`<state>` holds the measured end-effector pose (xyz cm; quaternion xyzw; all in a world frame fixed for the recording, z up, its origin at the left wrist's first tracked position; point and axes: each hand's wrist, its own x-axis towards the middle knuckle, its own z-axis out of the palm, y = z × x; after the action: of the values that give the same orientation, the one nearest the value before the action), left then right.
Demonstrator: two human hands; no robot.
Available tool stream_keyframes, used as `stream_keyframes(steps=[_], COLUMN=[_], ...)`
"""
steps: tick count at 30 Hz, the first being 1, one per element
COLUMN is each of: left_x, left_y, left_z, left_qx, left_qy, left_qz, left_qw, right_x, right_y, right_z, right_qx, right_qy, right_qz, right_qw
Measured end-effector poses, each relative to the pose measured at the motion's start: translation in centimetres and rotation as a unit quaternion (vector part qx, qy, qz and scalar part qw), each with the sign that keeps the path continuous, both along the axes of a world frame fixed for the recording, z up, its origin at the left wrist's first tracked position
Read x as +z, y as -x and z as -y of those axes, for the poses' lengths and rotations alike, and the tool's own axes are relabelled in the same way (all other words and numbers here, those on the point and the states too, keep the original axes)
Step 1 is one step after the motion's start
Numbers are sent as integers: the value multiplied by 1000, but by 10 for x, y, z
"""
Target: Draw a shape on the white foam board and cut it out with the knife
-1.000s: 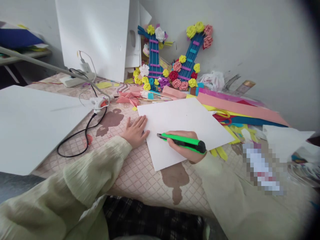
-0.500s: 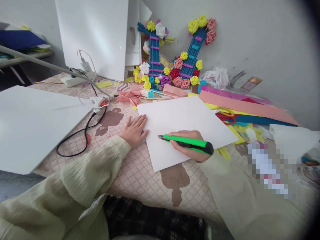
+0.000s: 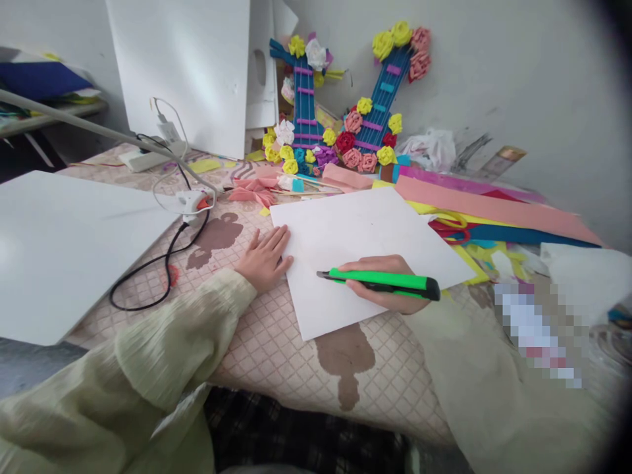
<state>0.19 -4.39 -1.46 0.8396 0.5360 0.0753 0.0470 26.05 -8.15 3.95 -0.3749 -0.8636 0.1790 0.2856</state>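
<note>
A white board lies at a slant on the patterned tablecloth. My left hand rests flat with its fingers spread, touching the board's left edge. My right hand is closed round a green and black utility knife. The knife's tip points left, over the left half of the board; whether the blade touches the surface I cannot tell.
Left of me are a large white board and a glue gun with its black cord. Two blue paper guitars with paper flowers lean at the back. Scissors and coloured paper strips lie to the right.
My right hand has shifted slightly to the right with the utility knife, whose tip has moved right and a touch down. My left hand stays at the board's edge.
</note>
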Motion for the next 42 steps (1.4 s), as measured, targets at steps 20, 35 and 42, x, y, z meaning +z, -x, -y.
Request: stream_keyframes(steps=[20, 35, 42], left_x=[2, 2, 2], left_y=[0, 0, 0], left_z=[1, 1, 1], left_qx=[-6, -2, -4], left_qy=[2, 5, 1], left_qz=[-5, -13, -7], left_qw=[1000, 1000, 1000], right_x=[5, 4, 9], right_y=[-22, -33, -36], right_z=[-18, -23, -24], right_qx=[108, 128, 142], right_qy=[24, 57, 50], right_qz=[32, 34, 34], right_qw=[993, 990, 988])
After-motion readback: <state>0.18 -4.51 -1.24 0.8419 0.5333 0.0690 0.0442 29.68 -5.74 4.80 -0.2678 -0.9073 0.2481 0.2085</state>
